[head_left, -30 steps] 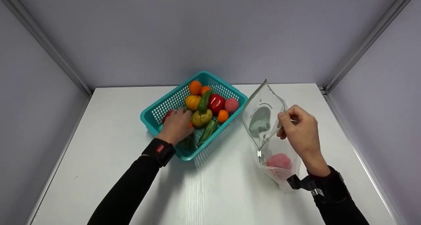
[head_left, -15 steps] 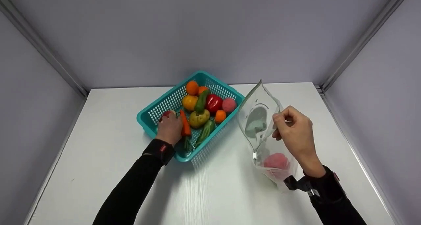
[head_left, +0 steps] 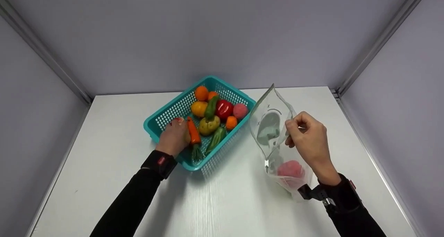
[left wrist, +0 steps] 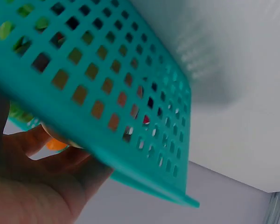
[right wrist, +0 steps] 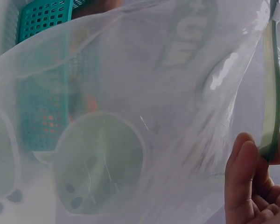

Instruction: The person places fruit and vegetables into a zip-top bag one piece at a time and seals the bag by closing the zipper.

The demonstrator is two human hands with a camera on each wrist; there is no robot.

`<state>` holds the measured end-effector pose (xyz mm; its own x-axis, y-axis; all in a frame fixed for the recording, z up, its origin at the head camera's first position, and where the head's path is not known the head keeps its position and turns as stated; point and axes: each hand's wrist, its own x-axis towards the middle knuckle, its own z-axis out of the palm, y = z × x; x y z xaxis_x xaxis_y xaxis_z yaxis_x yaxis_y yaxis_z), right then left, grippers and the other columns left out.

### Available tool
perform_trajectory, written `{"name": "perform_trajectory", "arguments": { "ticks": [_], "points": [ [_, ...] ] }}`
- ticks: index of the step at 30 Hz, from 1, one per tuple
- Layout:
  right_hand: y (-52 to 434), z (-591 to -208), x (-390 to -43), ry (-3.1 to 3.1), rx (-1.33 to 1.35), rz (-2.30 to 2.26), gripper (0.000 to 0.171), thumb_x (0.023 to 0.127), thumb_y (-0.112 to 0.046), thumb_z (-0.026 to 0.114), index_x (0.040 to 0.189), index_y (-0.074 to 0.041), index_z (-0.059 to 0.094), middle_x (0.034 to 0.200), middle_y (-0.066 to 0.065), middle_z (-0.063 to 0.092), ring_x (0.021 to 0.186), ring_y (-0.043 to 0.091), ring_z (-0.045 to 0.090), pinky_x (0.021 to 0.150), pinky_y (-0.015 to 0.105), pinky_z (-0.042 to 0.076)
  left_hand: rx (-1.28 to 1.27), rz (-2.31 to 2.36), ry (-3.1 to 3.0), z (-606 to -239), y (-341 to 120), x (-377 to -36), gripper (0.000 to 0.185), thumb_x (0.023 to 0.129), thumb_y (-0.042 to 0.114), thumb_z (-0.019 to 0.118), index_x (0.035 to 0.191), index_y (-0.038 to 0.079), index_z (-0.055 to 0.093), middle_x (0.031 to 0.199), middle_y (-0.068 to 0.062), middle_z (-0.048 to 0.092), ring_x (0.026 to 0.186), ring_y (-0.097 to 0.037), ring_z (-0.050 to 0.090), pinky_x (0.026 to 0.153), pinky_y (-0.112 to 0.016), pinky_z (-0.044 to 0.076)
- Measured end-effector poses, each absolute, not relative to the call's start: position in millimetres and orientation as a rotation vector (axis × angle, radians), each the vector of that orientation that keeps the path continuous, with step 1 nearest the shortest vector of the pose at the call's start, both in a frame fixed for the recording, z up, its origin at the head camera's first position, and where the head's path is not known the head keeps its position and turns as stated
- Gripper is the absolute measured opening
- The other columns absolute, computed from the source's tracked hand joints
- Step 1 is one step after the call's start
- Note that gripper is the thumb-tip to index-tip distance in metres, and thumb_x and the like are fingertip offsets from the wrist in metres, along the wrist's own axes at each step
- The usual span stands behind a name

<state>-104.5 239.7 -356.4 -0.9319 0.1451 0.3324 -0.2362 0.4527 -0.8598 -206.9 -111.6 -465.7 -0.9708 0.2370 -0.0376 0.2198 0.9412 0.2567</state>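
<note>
My left hand (head_left: pixel 173 137) reaches into the turquoise basket (head_left: pixel 164 113), fingers curled round a roundish red-and-pale fruit (head_left: pixel 179 120) that is mostly hidden. In the left wrist view, a tan edge of the held fruit (left wrist: pixel 58 135) shows behind the basket wall. Beside that hand lies an orange carrot (head_left: pixel 194 130) with a green top. My right hand (head_left: pixel 309 136) pinches the rim of a translucent zip bag (head_left: pixel 258 126), keeping its mouth apart; in the right wrist view the green zip strip (right wrist: pixel 270 93) sits between thumb and finger. A pink object (head_left: pixel 290 169) rests inside the bag.
Also in the basket are a red bell pepper (head_left: pixel 224 108), a green pepper (head_left: pixel 211 108), a yellow-green fruit (head_left: pixel 209 125), a pink ball (head_left: pixel 240 111), a long green vegetable (head_left: pixel 215 140) and several orange or yellow fruits (head_left: pixel 199 108). Grey walls enclose the white table (head_left: pixel 222 202).
My left hand has moved left from over the carrot, uncovering it, and has closed round the red-and-pale fruit. The right hand still holds the bag's rim; the view has shifted slightly.
</note>
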Motion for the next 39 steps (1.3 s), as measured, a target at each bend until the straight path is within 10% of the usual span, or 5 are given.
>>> {"name": "perform_trajectory", "arguments": {
  "ticks": [8,27,39],
  "points": [
    [239,-359,-106,-2.35,0.1,1.455,0.022,0.101,-0.007,0.062,0.08,-0.002,0.059,0.065,0.009,0.062,0.049,0.019,0.063,0.052,0.026,0.055,0.439,0.719,3.12,-441,-110,-200,0.039,0.093,0.013,0.073,0.126,-0.003,0.058,0.11,-0.029,0.058,0.094,-0.042,0.061,0.078,-0.053,0.058],
    [231,-363,-114,-2.369,0.138,1.475,0.02,0.1,-0.004,0.063,0.081,-0.002,0.058,0.064,0.009,0.061,0.049,0.018,0.062,0.052,0.026,0.055,0.519,1.507,3.066,-384,-56,-158,0.073,0.089,0.039,0.081,0.143,0.002,0.049,0.133,-0.015,0.059,0.115,-0.029,0.058,0.099,-0.044,0.055],
    [228,-366,-113,-2.367,0.148,1.511,0.021,0.1,-0.005,0.064,0.08,-0.003,0.058,0.065,0.01,0.061,0.048,0.019,0.062,0.05,0.027,0.055,0.701,2.018,2.749,-357,-9,-134,0.069,0.087,0.038,0.081,0.139,0.005,0.051,0.125,-0.012,0.064,0.102,-0.019,0.062,0.082,-0.028,0.059]
  ]
}}
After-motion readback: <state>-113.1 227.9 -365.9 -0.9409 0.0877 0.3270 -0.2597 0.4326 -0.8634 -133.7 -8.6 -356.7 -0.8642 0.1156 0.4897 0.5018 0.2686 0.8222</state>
